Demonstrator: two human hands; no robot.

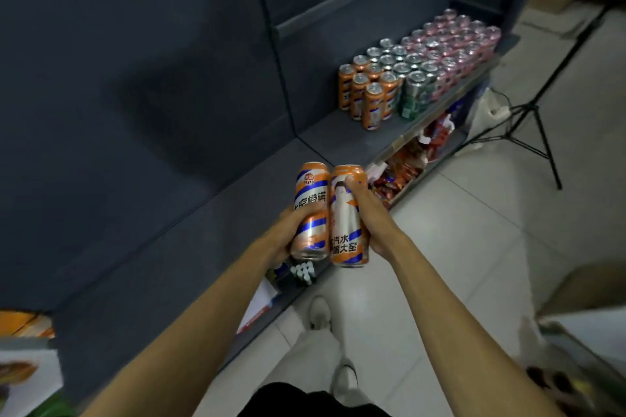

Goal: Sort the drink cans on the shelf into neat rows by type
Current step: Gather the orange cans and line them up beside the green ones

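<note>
The lower shelf under the dark shelf is mostly hidden, its packets just a blur. Far right sit rowed cans, tile floor beyond. Your left hand grips one orange can, your right hand grips another orange can, touching, near the shelf edge.

place: shop | evidence: dark shelf stocked with ranked drink cans, packaged snacks below

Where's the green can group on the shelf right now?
Head view, upper right: green cans stand on the shelf between orange cans and pink cans.
</note>
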